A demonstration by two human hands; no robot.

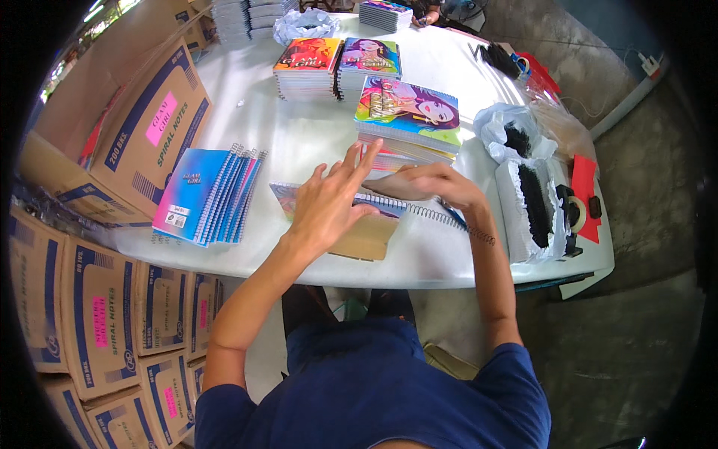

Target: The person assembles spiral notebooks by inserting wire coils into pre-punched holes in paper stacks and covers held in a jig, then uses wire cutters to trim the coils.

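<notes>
A notebook with a brown cardboard back is at the table's front edge before me, its top edge partly threaded with a dark spiral coil. The coil's loose end sticks out to the right, below my right wrist. My left hand is over the notebook with fingers spread and thumb against the board near the coil. Above the coil, my right hand is bent inward; its fingers are smeared by motion, so their grip is unclear. Just beyond both hands stands a stack of colourful notebooks with an illustrated cover.
Blue-pink spiral notebooks lie fanned at left, beside an open carton. Two notebook stacks stand farther back. At right, white-wrapped bundles of black coils sit near a tape roll. Cartons are piled below left. Another person's hand shows at the far edge.
</notes>
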